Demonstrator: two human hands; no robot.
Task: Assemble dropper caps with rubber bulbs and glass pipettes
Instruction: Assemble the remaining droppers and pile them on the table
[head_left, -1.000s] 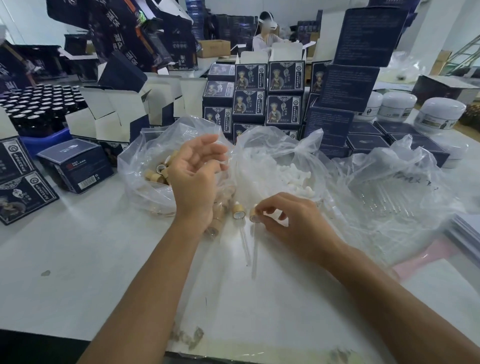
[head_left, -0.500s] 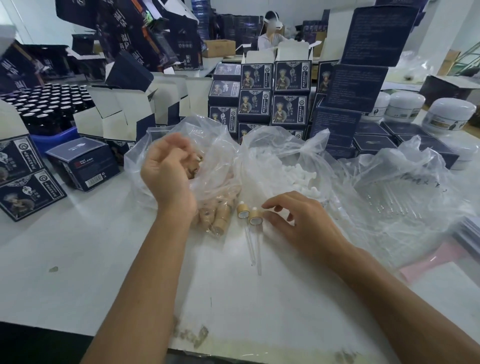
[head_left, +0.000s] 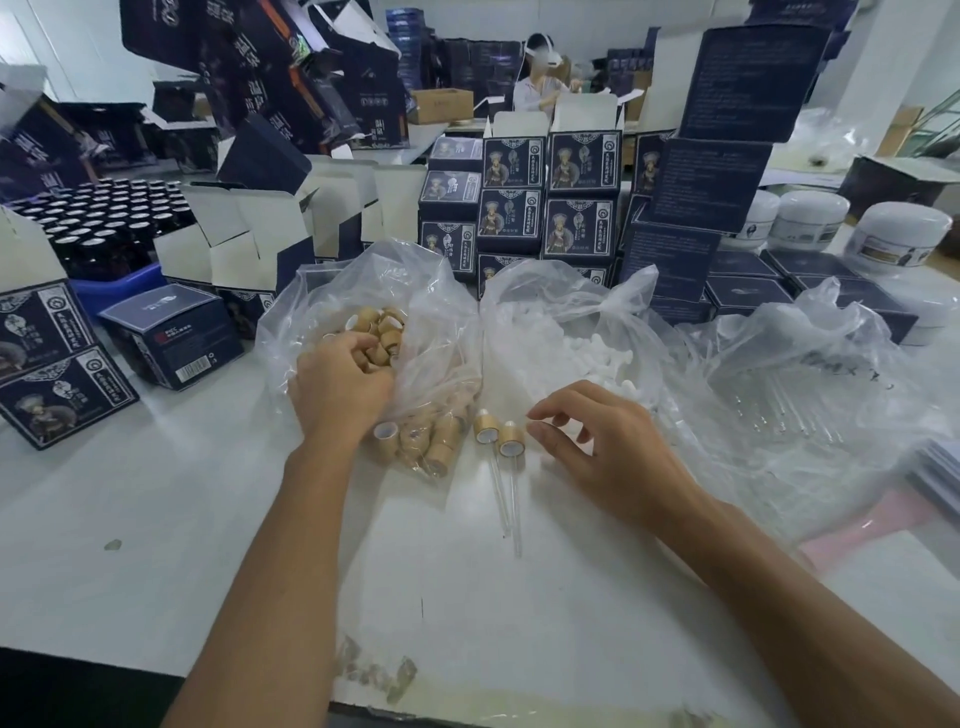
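Two assembled droppers lie side by side on the white table (head_left: 156, 519): one (head_left: 485, 432) on the left and one (head_left: 511, 442) on the right, each with a wooden cap, a white bulb and a glass pipette pointing toward me. My left hand (head_left: 337, 387) is inside the clear bag of wooden caps (head_left: 379, 332), and its fingers curl onto a cap in the pile. My right hand (head_left: 613, 447) hovers just right of the droppers with loosely bent fingers and holds nothing. Behind it are a bag of white rubber bulbs (head_left: 566, 343) and a bag of glass pipettes (head_left: 789, 410).
Dark blue cartons (head_left: 550, 208) are stacked behind the bags, and more lie at the left (head_left: 52, 374). Dark bottles fill a blue tray (head_left: 104, 223) at far left. White jars (head_left: 898, 234) stand at back right. A person works in the background.
My left hand has dropped from above the caps bag into it and curled its fingers among the caps. My right hand has let go of the second dropper, which now lies beside the first.
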